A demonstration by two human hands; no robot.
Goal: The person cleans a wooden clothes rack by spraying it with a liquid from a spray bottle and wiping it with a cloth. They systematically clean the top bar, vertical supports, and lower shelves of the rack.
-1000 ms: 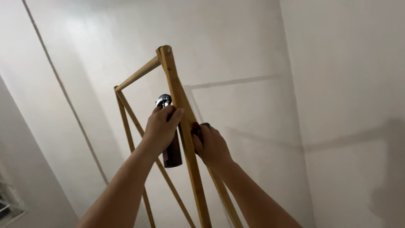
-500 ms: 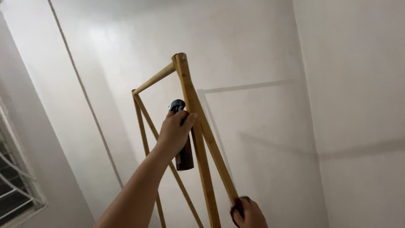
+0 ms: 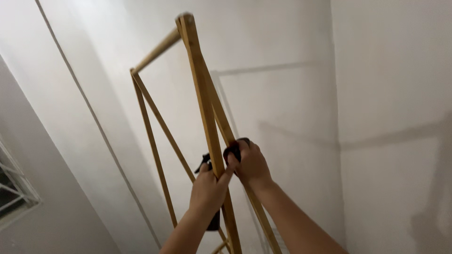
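- The right hand is closing around a small dark cloth and pressing it onto the front leg of the wooden rack, roughly halfway down the part that's showing.
- The left hand is gripping a dark spray bottle, fingers wrapped tight around the body and the thumb resting against the same leg. The nozzle is poking out just above the knuckles.
- Both hands are sitting almost touching each other on either side of that leg, so this looks to me like the rubbing part, cloth on wood, with the bottle just being carried along.
- Moving the cloth along the leg is going to call for light pressure and keeping the bottle clear of the wood (the rack looks pretty light and is leaning).
- The top rail is running back to a second pair of legs, with a diagonal brace crossing just behind the hands, which is crowding the left wrist a bit.
- White walls are closing in all round, and a barred window is peeking in at lower left, well apart from the rack.
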